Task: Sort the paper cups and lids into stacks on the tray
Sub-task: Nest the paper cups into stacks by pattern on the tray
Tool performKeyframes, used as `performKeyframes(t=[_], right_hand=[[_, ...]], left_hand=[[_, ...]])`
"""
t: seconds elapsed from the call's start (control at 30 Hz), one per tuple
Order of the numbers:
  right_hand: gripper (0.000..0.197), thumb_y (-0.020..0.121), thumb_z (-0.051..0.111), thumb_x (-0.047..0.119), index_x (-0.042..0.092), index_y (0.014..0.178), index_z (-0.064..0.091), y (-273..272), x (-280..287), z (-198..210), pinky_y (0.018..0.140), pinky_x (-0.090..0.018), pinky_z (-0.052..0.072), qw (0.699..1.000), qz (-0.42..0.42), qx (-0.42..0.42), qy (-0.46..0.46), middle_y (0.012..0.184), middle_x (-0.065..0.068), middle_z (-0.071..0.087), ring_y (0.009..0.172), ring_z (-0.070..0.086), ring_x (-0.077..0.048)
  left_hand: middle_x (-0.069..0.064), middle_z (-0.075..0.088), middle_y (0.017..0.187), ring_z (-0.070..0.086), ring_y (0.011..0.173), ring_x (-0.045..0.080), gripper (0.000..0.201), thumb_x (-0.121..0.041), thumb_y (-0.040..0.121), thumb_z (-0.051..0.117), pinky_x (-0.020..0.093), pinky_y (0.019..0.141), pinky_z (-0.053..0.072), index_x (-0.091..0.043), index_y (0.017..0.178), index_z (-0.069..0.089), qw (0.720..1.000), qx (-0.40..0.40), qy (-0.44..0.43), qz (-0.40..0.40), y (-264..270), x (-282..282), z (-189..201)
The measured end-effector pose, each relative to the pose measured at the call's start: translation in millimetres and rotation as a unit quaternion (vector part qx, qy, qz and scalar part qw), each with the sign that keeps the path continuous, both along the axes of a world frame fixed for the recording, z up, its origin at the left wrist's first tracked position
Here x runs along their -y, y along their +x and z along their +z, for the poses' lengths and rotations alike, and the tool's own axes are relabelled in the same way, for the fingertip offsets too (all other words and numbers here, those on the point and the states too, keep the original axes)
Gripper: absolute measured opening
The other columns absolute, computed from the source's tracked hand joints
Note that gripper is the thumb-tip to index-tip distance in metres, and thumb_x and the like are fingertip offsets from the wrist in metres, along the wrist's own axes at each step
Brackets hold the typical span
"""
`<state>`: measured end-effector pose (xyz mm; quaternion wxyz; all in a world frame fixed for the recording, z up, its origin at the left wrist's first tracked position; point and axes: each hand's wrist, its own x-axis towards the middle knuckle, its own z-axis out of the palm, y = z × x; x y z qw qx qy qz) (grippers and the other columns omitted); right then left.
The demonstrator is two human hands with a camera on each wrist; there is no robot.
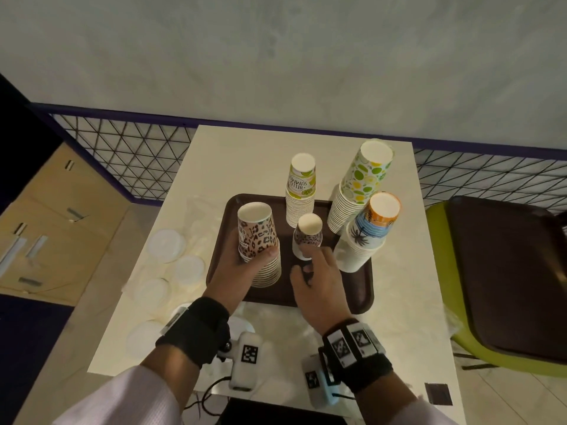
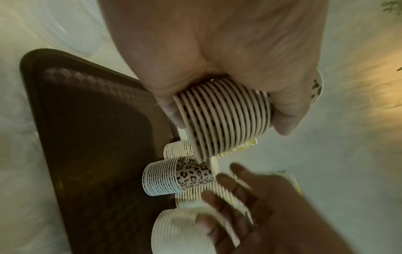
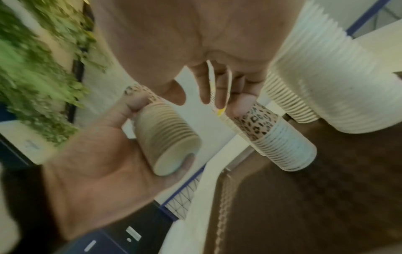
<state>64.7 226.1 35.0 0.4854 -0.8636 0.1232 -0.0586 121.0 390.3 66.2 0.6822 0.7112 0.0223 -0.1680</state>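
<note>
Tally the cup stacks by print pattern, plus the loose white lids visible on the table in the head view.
Leopard-print stacks: 2
Citrus-print stacks: 2
Palm-print stack: 1
Loose white lids, table's left side: at least 4; more may be hidden
Total: 9

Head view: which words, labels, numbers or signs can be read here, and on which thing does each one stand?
"HELLO SUMMER": printed on the top cup of the lime-print cup stack at the back of the tray; it reads upside down, since the cups stand inverted.
Square black-and-white marker codes: on the wrist devices; patterns only, no readable text.
Small leopard-print cup stack: dark marks on its side, too small to read.
Other cup stacks: patterns only, no words.
</note>
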Motion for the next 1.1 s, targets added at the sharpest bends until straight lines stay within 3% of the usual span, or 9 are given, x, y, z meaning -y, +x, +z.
performKeyframes(t=[0.23, 0.33, 0.47, 0.63, 0.73, 0.8, 0.87, 1.0, 1.1], right_hand=[[0.073, 0.083, 0.064, 0.031, 0.027, 0.150, 0.035, 8, -4, 33, 0.107, -0.044, 0.049, 0.974, 0.141, 0.011, 0.177, 0.140, 0.007, 0.055, 0.132, 0.053, -0.011], [0.067, 0.088, 0.067, 0.035, 0.026, 0.147, 0.036, 13, 0, 36, 0.104, -0.034, 0.051, 0.972, 0.123, 0.003, 0.201, 0.132, 0.011, 0.062, 0.123, 0.059, -0.004], [0.055, 0.089, 0.076, 0.029, 0.029, 0.134, 0.044, 19, 8, 37, 0.084, -0.009, 0.047, 0.985, 0.070, 0.032, 0.154, 0.115, 0.021, 0.063, 0.105, 0.061, 0.010], [0.064, 0.084, 0.080, 0.023, 0.018, 0.136, 0.043, 38, 19, 44, 0.090, -0.014, 0.051, 0.980, -0.032, 0.121, 0.154, 0.122, 0.008, 0.062, 0.112, 0.059, 0.007], [0.065, 0.080, 0.081, 0.022, 0.015, 0.134, 0.046, 57, 21, 38, 0.096, -0.020, 0.049, 0.975, -0.092, 0.176, 0.104, 0.124, -0.001, 0.060, 0.113, 0.060, -0.009], [0.067, 0.079, 0.082, 0.019, 0.011, 0.135, 0.046, 68, 19, 26, 0.099, -0.016, 0.045, 0.974, -0.110, 0.183, 0.080, 0.126, -0.002, 0.056, 0.114, 0.055, -0.009], [0.070, 0.079, 0.082, 0.019, 0.009, 0.137, 0.045, 77, 18, 10, 0.099, -0.011, 0.040, 0.977, -0.118, 0.166, 0.064, 0.127, -0.003, 0.053, 0.114, 0.050, -0.006], [0.074, 0.079, 0.081, 0.023, 0.009, 0.141, 0.042, 86, 17, -21, 0.103, -0.031, 0.047, 0.984, -0.127, 0.114, 0.042, 0.130, -0.008, 0.054, 0.118, 0.054, -0.018], [0.074, 0.079, 0.081, 0.021, 0.009, 0.142, 0.042, 87, 18, -39, 0.103, -0.031, 0.047, 0.987, -0.134, 0.083, 0.037, 0.132, -0.009, 0.057, 0.120, 0.057, -0.022]], left_hand=[[0.008, 0.064, 0.140, 0.061, 0.131, 0.029, 0.076, -0.036, 0.078, 0.075, 0.055, 0.110, 0.048, -0.022, 0.147, 0.049, 0.996, -0.039, -0.077, -0.023, 0, 19, -9], [0.014, 0.061, 0.142, 0.058, 0.133, 0.034, 0.080, -0.039, 0.077, 0.070, 0.045, 0.102, 0.054, -0.014, 0.149, 0.045, 0.988, -0.086, -0.128, -0.004, 0, 29, -1], [0.016, 0.055, 0.150, 0.051, 0.140, 0.033, 0.081, -0.051, 0.087, 0.062, 0.052, 0.116, 0.043, -0.011, 0.154, 0.041, 0.987, -0.089, -0.135, -0.014, 0, 32, 10], [-0.004, 0.051, 0.148, 0.052, 0.137, 0.016, 0.051, -0.059, 0.094, 0.047, 0.044, 0.118, 0.041, -0.047, 0.143, 0.042, 0.998, -0.039, -0.006, -0.039, -2, 15, 15], [0.001, 0.057, 0.137, 0.059, 0.119, 0.008, 0.044, -0.035, 0.101, 0.063, 0.032, 0.105, 0.048, -0.032, 0.143, 0.050, 0.994, 0.018, 0.109, -0.019, -4, -9, 11], [0.005, 0.060, 0.129, 0.062, 0.111, 0.013, 0.036, -0.019, 0.099, 0.067, 0.035, 0.101, 0.052, -0.024, 0.133, 0.057, 0.978, 0.067, 0.195, -0.016, -8, -28, 5], [0.002, 0.059, 0.123, 0.061, 0.110, 0.017, 0.033, -0.018, 0.097, 0.070, 0.038, 0.101, 0.053, -0.027, 0.127, 0.060, 0.951, 0.109, 0.288, -0.033, -16, -47, -1], [-0.001, 0.057, 0.122, 0.058, 0.109, 0.013, 0.033, -0.024, 0.096, 0.072, 0.026, 0.094, 0.045, -0.032, 0.125, 0.060, 0.920, 0.131, 0.364, -0.063, -36, -85, -13], [-0.003, 0.054, 0.123, 0.052, 0.113, 0.012, 0.034, -0.031, 0.095, 0.070, 0.032, 0.101, 0.044, -0.041, 0.125, 0.056, 0.907, 0.113, 0.396, -0.084, -48, -108, -22]])
